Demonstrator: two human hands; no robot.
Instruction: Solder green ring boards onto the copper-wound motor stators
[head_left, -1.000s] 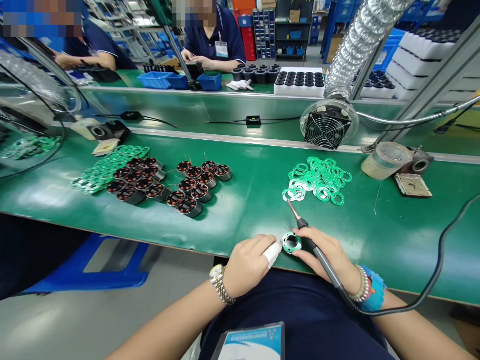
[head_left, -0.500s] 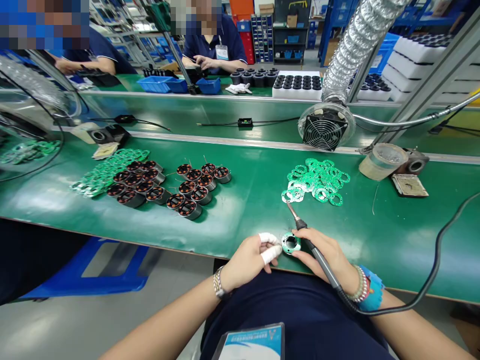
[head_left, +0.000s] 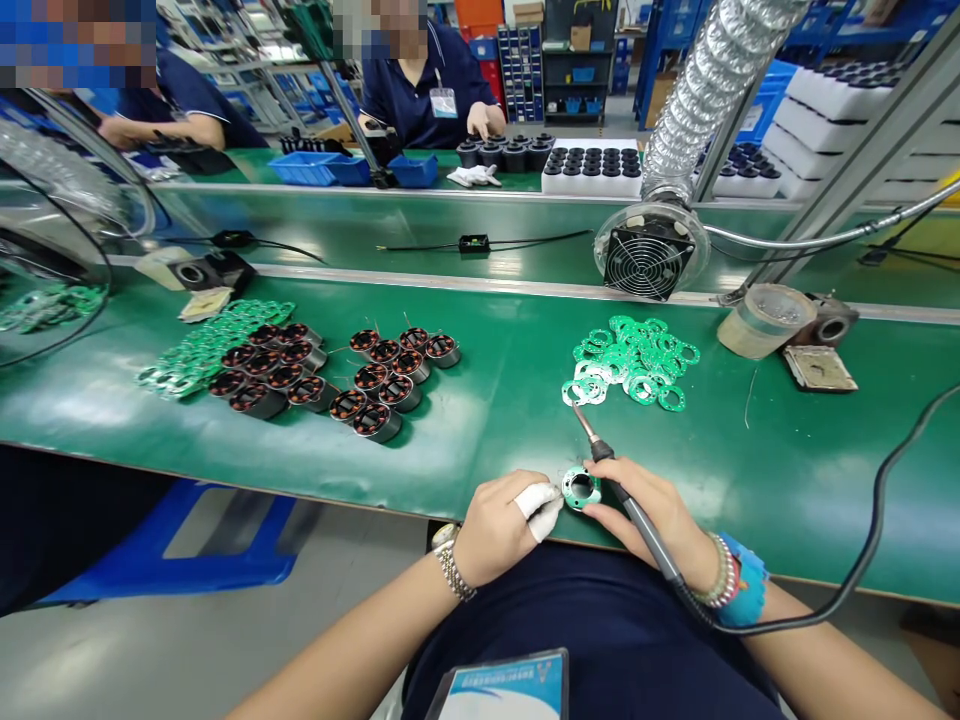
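My right hand (head_left: pixel 664 510) holds a soldering iron (head_left: pixel 636 515) along the palm, its tip pointing away over the bench. The thumb and forefinger of that hand also grip a motor stator topped by a green ring-shaped circuit board (head_left: pixel 581 488), near the bench's front edge. White coverings wrap the thumb and forefinger of my left hand (head_left: pixel 506 525). Those fingers are pinched together at the board's left edge; whatever they hold is too small to make out. Beyond the iron's tip lies a pile of green ring boards (head_left: pixel 634 355).
Copper-wound stators (head_left: pixel 386 380) stand in two groups on the left, beside more ring boards (head_left: pixel 214 350). A fan with a foil duct (head_left: pixel 649 260) hangs at the back. A plastic tub (head_left: pixel 765 320) and a sponge tray (head_left: pixel 820 368) sit right. A co-worker (head_left: pixel 427 95) sits opposite.
My left hand has rolled over at the wrist, and its fingers have closed into a pinch at the board's edge. My right hand stays put. The co-worker's hand has reached to the black parts.
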